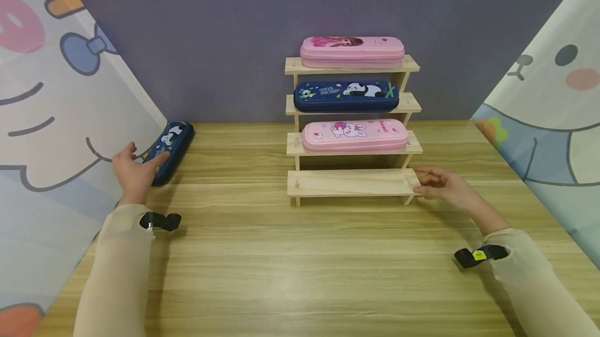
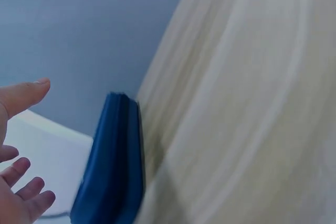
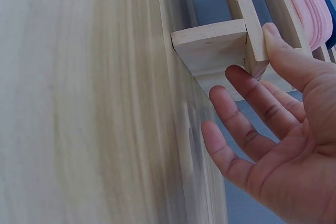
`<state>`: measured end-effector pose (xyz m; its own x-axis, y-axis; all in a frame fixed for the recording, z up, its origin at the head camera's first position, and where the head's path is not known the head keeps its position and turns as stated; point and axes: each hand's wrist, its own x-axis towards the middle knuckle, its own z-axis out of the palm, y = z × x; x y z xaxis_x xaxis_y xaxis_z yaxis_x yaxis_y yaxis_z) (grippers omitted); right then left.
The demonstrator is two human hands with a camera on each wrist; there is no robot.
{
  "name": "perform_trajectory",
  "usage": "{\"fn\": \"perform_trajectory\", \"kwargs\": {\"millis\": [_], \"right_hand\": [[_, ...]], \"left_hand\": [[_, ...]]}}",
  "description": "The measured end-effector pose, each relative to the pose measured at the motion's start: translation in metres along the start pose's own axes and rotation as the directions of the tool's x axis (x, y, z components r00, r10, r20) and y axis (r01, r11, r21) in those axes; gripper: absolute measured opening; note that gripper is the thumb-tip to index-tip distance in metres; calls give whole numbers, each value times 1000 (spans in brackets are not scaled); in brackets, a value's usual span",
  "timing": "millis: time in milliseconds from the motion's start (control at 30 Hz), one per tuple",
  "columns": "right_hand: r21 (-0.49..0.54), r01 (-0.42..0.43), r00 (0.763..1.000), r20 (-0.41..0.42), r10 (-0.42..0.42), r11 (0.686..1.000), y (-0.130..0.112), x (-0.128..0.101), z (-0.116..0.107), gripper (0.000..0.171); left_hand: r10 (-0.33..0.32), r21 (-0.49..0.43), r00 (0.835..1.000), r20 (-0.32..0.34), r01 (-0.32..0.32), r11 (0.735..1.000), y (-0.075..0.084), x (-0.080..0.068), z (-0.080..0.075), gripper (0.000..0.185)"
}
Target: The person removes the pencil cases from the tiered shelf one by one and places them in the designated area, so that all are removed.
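Your left hand (image 1: 133, 170) lies at the far left of the wooden table (image 1: 262, 264), on the near end of a dark blue panda pencil case (image 1: 170, 150) that sits flat on the tabletop, angled, against the cartoon-printed side panel (image 1: 56, 118). In the head view your fingers reach over the case's near end; in the left wrist view the fingers (image 2: 23, 192) look spread and relaxed beside the case (image 2: 113, 166), not wrapped round it, so record the hand as loose, touching at most. Whether the palm presses down cannot be told. Your right hand (image 1: 442, 185) is at the right end of the lowest step of the tiered wooden rack (image 1: 351, 183). The right wrist view shows the thumb (image 3: 286, 56) against the end of a slat (image 3: 252, 35) and the other fingers extended, nearly straight, under the step's end block (image 3: 210, 45); nothing is gripped. The lowest step is bare wood. Above it: a pink bunny case (image 1: 354, 135) on the second step, a dark blue panda case (image 1: 346, 96) on the third, a pink girl-print case (image 1: 352, 51) on top. All three lie flat, lengthwise. The rack stands at the table's back centre, near the grey wall (image 1: 211, 29). The case under your left hand is well apart from the rack.
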<state>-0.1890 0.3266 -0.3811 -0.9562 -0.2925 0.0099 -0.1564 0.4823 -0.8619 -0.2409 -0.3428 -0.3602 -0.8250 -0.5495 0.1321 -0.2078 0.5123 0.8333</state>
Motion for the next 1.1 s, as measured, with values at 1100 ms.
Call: {"fn": "perform_trajectory", "kwargs": {"millis": [1100], "right_hand": [[11,5,1000,-12,-5,1000,-2,0,1,54]], "left_hand": [[285,-155,943,173,-259,953,77,-41,34,86]]}}
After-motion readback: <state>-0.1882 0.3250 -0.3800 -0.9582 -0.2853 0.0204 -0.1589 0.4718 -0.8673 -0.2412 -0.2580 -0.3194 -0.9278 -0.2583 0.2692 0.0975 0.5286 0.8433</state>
